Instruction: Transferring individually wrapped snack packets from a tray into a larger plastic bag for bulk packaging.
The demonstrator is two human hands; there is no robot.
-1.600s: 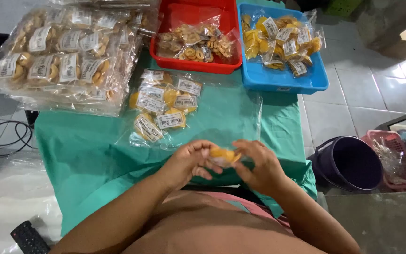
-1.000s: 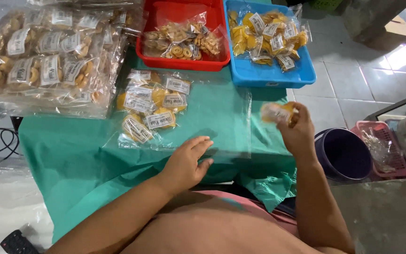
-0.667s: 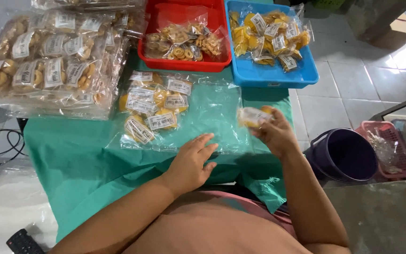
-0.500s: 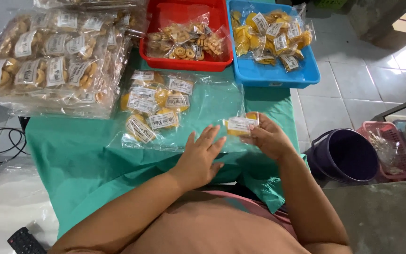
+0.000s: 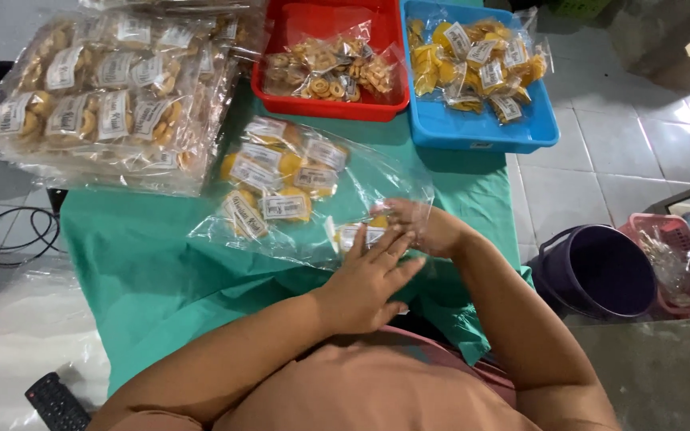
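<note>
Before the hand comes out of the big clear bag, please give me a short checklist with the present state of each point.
1. Small packet is inside the big clear bag: ok, the right hand has pushed it through the opening.
2. Left hand holds the bag's edge: ok, it lies flat on the plastic.
3. Packet sits close to the other labelled packets: not ok, it lies apart, near the opening.
4. Right hand has let go of the packet: cannot tell, the fingers are hidden by the plastic.
5. Blue tray has more yellow packets: ok.
</note>
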